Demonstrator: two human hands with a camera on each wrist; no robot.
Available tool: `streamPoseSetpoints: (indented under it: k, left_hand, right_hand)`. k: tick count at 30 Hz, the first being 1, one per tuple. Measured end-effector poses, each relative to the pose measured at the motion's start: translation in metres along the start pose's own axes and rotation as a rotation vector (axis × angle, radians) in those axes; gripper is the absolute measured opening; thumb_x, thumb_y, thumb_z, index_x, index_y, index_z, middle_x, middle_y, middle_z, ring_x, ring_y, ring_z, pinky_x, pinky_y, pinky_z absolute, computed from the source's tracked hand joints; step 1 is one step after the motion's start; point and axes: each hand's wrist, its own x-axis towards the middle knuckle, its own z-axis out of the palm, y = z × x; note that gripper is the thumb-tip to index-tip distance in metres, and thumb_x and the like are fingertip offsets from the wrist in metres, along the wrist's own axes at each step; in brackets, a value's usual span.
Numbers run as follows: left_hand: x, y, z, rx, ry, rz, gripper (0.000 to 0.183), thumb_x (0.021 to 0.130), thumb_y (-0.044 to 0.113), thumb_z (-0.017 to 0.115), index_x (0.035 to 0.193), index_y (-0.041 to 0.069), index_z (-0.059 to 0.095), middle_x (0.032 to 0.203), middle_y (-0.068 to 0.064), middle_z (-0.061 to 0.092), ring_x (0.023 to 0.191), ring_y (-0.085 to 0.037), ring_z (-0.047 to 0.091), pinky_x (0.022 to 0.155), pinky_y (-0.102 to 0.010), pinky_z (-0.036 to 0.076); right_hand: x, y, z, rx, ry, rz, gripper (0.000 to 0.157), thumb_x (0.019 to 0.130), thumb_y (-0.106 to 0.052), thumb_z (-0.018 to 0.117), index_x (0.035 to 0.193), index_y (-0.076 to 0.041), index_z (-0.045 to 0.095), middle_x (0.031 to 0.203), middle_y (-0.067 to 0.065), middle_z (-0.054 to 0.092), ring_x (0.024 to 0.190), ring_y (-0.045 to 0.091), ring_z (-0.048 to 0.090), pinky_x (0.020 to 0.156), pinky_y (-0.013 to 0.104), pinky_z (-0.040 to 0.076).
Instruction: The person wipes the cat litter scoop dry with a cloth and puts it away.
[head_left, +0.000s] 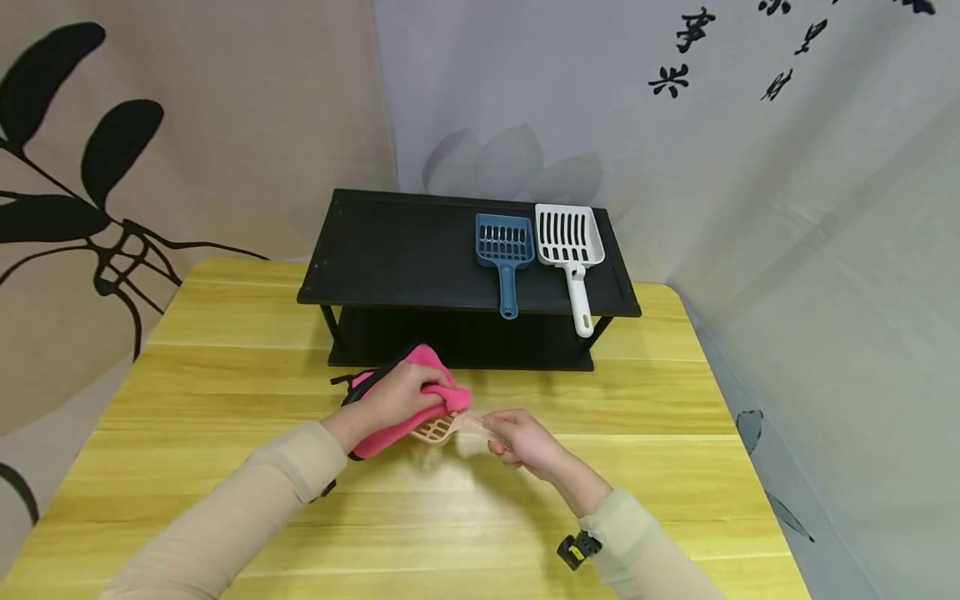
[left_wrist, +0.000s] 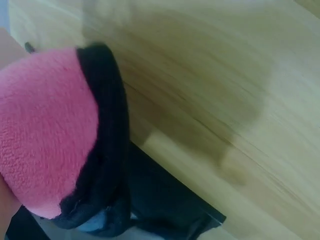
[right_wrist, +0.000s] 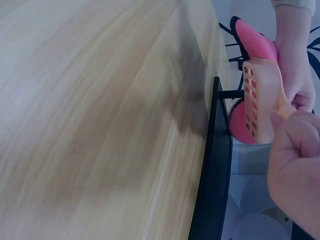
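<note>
My left hand [head_left: 401, 393] grips a pink cloth [head_left: 427, 360] with black edging and holds it against a peach-coloured litter scoop [head_left: 433, 430]. In the left wrist view the cloth [left_wrist: 45, 130] fills the left side and hides most of the hand. My right hand [head_left: 527, 443] pinches the scoop's handle from the right, thumb on top. The right wrist view has the slotted scoop [right_wrist: 265, 95] tilted on edge between my right hand [right_wrist: 297, 165] and the cloth [right_wrist: 255, 40]. The scoop is held above the table, and part of its basket is covered by the cloth.
A black two-tier rack [head_left: 405, 250] stands at the back of the wooden table [head_left: 420, 533]. On its top lie a blue litter scoop [head_left: 505, 242] and a white litter scoop [head_left: 570, 237], their handles overhanging the front edge. A printed curtain [head_left: 510, 83] hangs behind.
</note>
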Motion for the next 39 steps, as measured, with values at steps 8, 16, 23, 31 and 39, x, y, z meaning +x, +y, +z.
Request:
streamPoseSetpoints:
  k: [8, 16, 23, 31, 39]
  left_hand:
    - [-0.003, -0.003, -0.004, 0.181, -0.017, 0.077, 0.01, 0.084, 0.008, 0.066, 0.087, 0.017, 0.071, 0.091, 0.003, 0.07, 0.084, -0.01, 0.061, 0.074, -0.023, 0.05]
    - [-0.001, -0.008, -0.011, 0.361, 0.027, 0.211, 0.014, 0.081, 0.004, 0.068, 0.091, 0.013, 0.072, 0.09, 0.002, 0.071, 0.084, -0.012, 0.065, 0.075, -0.027, 0.053]
    - [-0.003, -0.014, -0.016, 0.37, 0.095, 0.216, 0.017, 0.08, 0.0, 0.067, 0.086, 0.015, 0.072, 0.086, 0.004, 0.071, 0.081, -0.011, 0.065, 0.071, -0.027, 0.053]
    - [-0.015, -0.024, -0.042, 0.365, 0.224, 0.071, 0.019, 0.077, -0.003, 0.071, 0.092, 0.008, 0.071, 0.092, -0.007, 0.071, 0.087, -0.023, 0.067, 0.077, -0.037, 0.055]
    - [-0.023, -0.03, -0.058, 0.258, 0.292, -0.044, 0.014, 0.081, 0.0, 0.068, 0.094, 0.005, 0.07, 0.097, -0.014, 0.07, 0.083, -0.023, 0.064, 0.071, -0.035, 0.053]
  right_hand:
    - [-0.003, 0.003, -0.001, 0.013, -0.009, 0.006, 0.024, 0.099, -0.016, 0.039, 0.089, -0.002, 0.056, 0.053, -0.006, 0.037, 0.039, 0.002, 0.024, 0.039, 0.017, 0.021]
    - [-0.005, 0.001, -0.006, -0.012, -0.001, -0.001, 0.023, 0.098, -0.017, 0.042, 0.09, 0.0, 0.055, 0.053, -0.005, 0.038, 0.04, 0.002, 0.024, 0.04, 0.017, 0.02]
    - [-0.008, 0.003, -0.012, -0.031, 0.008, -0.001, 0.024, 0.098, -0.017, 0.042, 0.092, 0.002, 0.056, 0.053, -0.006, 0.04, 0.04, 0.001, 0.026, 0.04, 0.017, 0.022]
    - [-0.014, 0.008, -0.029, -0.029, -0.037, 0.033, 0.012, 0.091, -0.009, 0.054, 0.093, 0.003, 0.054, 0.056, -0.007, 0.04, 0.041, 0.001, 0.026, 0.04, 0.017, 0.022]
    - [-0.013, 0.011, -0.033, -0.117, 0.029, 0.019, 0.035, 0.084, -0.006, 0.062, 0.11, 0.013, 0.048, 0.058, -0.004, 0.047, 0.04, 0.003, 0.028, 0.04, 0.018, 0.025]
